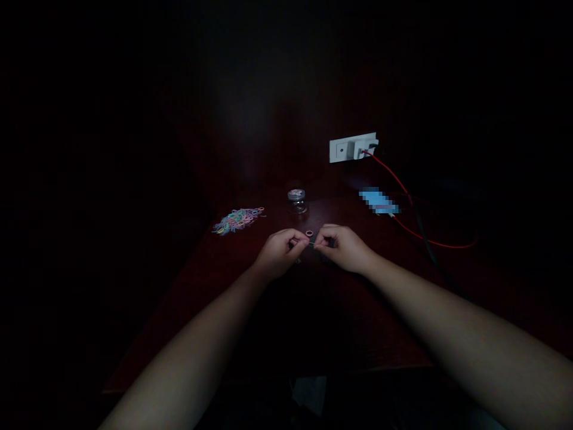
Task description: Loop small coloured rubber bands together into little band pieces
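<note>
My left hand (pixel 285 248) and my right hand (pixel 341 246) meet over the middle of the table, fingertips pinched close together. Between them stretches a thin pale hair tie (pixel 312 243), one end in each pinch; most of it is hidden by the fingers. Just behind the fingertips a small pinkish hair tie (pixel 309 233) lies as a ring on the table. A loose pile of colourful hair ties (pixel 239 220) is spread out to the left. Beyond my hands stands a small clear jar (pixel 296 203) with its lid on.
The dark red table (pixel 215 310) is dimly lit. At the back right, a blurred phone-like device (pixel 378 201) lies with a red cable (pixel 441 245) attached. A wall socket (pixel 342 150) holds a white charger (pixel 359 149). A dark cord (pixel 423 230) hangs at the right.
</note>
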The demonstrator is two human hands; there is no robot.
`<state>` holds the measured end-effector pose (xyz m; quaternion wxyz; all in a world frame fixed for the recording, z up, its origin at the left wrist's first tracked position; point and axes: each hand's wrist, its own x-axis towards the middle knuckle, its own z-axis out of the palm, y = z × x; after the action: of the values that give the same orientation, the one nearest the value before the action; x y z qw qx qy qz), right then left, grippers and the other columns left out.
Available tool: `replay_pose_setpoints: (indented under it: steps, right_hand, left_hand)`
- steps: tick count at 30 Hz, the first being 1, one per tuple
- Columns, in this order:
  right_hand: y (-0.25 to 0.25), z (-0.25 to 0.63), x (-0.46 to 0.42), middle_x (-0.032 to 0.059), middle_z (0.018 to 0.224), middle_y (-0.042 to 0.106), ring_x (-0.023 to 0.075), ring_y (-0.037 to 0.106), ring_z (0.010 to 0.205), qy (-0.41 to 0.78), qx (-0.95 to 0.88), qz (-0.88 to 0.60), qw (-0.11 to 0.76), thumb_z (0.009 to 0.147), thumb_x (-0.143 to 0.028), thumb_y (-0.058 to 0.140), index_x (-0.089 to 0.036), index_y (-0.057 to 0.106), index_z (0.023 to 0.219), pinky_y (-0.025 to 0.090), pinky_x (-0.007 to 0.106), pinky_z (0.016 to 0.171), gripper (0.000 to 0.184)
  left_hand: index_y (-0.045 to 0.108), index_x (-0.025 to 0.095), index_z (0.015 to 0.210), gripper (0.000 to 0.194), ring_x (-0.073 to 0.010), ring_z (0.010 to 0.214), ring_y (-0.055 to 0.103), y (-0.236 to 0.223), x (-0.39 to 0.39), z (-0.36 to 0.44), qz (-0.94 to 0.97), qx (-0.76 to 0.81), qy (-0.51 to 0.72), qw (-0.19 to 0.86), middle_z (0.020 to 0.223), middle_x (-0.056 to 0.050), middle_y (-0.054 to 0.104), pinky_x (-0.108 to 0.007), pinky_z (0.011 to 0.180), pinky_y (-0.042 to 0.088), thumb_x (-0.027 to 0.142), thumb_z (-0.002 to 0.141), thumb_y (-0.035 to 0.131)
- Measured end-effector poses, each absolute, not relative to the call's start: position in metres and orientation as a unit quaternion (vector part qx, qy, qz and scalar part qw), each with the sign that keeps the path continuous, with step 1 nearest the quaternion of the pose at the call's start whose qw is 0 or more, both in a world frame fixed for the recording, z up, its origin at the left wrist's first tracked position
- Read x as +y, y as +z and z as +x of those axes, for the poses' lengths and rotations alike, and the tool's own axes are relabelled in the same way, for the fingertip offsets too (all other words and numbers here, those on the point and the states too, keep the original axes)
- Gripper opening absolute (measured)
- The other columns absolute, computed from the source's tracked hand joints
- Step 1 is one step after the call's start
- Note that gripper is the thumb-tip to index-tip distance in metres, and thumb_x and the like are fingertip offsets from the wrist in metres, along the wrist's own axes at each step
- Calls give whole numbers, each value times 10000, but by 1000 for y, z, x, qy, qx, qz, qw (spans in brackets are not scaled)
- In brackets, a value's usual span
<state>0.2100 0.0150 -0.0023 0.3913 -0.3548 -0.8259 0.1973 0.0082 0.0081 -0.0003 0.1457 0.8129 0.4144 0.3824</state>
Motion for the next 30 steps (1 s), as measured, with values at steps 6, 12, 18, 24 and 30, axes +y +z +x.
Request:
replay_pose_setpoints:
  steps: [6, 12, 18, 24, 30]
  right_hand:
    - [-3, 210, 16, -1, 702, 550, 115, 518, 649, 186, -810, -377, 409, 764, -109, 606, -157, 619, 697, 394, 236, 601, 84]
    - [-2, 211, 17, -1, 702, 554, 114, 512, 643, 178, -811, -382, 406, 751, -96, 581, -159, 617, 711, 392, 234, 596, 83]
    - [-2, 210, 17, -3, 694, 555, 111, 511, 630, 187, -803, -385, 414, 747, -116, 588, -161, 607, 700, 394, 232, 588, 68]
    - [-2, 209, 16, -1, 700, 562, 116, 518, 644, 188, -806, -382, 411, 746, -112, 588, -161, 615, 707, 400, 237, 599, 68]
    - [-4, 210, 16, 2, 706, 559, 120, 525, 653, 192, -810, -376, 407, 751, -116, 582, -159, 620, 714, 407, 244, 613, 69]
  left_hand:
    - [692, 180, 906, 156, -115, 699, 605, 0, 10, 2, 841, 390, 345, 146, 848, -15, 694, -230, 679, 476, 294, 886, 588]
    - [687, 169, 883, 160, -108, 656, 591, -1, 10, 3, 837, 400, 344, 143, 797, -15, 681, -226, 645, 470, 286, 884, 579]
    - [674, 165, 923, 158, -124, 719, 609, 1, 7, 3, 841, 379, 359, 140, 835, -28, 671, -240, 674, 493, 273, 807, 672]
    - [681, 173, 867, 77, -107, 676, 601, 2, 7, 5, 839, 386, 365, 118, 792, -8, 662, -227, 647, 482, 207, 804, 655]
    - [674, 167, 839, 57, -106, 662, 596, 3, 6, 5, 836, 388, 368, 121, 777, -9, 662, -226, 635, 478, 198, 803, 643]
